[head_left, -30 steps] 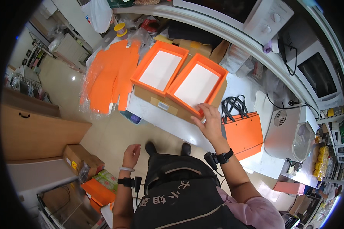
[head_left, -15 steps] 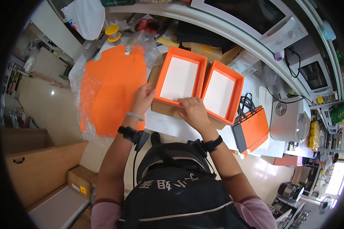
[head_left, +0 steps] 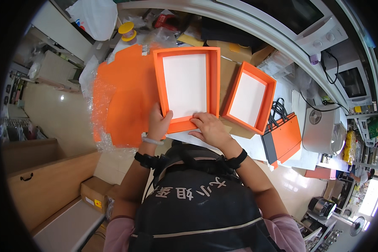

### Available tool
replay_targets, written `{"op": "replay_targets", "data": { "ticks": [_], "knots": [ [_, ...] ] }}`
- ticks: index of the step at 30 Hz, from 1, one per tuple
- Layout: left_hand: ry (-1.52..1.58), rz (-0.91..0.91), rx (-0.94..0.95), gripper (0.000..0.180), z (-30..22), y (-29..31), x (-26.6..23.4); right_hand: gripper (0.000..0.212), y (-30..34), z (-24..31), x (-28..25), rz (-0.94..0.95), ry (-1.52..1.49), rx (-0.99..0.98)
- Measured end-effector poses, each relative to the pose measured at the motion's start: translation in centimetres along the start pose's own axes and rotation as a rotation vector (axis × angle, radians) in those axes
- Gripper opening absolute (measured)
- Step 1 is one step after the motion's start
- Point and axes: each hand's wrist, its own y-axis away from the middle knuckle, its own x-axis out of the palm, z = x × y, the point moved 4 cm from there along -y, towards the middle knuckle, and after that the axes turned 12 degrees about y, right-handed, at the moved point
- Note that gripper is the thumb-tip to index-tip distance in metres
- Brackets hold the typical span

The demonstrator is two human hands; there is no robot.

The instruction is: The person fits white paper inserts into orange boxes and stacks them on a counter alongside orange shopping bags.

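An open orange box with a white inside [head_left: 214, 80] is raised and tilted in front of me, over the left part of the work table. My left hand [head_left: 158, 124] grips its near left corner, thumb on the rim, the other fingers hidden. Bent over the near wall, the fingers of my right hand [head_left: 212, 129] hold that side. A second open orange box, also white inside, [head_left: 270, 103] rests to the right on brown cardboard [head_left: 229, 69]. Flat orange sheets [head_left: 124, 92] lie at the left, partly under clear plastic wrap.
Orange and black paper bags with black handles [head_left: 284, 138] lie at the right, beside a grey appliance [head_left: 319, 126]. Yellow-lidded tubs [head_left: 127, 30] stand at the back left. A microwave [head_left: 319, 35] sits on the shelf above. Wooden furniture [head_left: 50, 176] is low at the left.
Both hands have lifted the nearer box off the cardboard and brought it left and closer, turning it straighter. My right hand has shifted along its near wall. The second box stays on the cardboard.
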Motion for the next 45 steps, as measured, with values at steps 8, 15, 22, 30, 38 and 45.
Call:
{"op": "replay_targets", "data": {
  "ticks": [8,15,22,30,38,45],
  "knots": [
    [-0.229,-0.203,0.199,0.035,-1.0,0.8,1.0,0.039,-1.4,-1.3,-0.4,-0.037,0.044,0.001],
    [-0.228,-0.257,0.084,0.032,1.6,-0.8,0.9,0.043,-2.6,-2.7,1.7,0.208,-0.046,-0.057],
    [-0.420,-0.237,0.051,0.034,4.1,-2.3,-0.2,0.025,-3.6,-1.7,4.8,0.195,0.212,-0.165],
    [-0.512,-0.286,0.036,0.048,2.1,-3.2,0.8,0.025,-3.2,-1.4,6.1,0.198,0.246,-0.197],
    [-0.601,-0.449,0.030,0.060,1.8,-2.4,1.9,0.024,-3.1,-1.2,6.2,0.070,0.199,-0.211],
    [-0.540,-0.378,-0.003,0.062,1.7,-2.3,2.0,0.020,-3.1,-0.8,6.4,0.055,0.196,-0.160]
  ]
}}
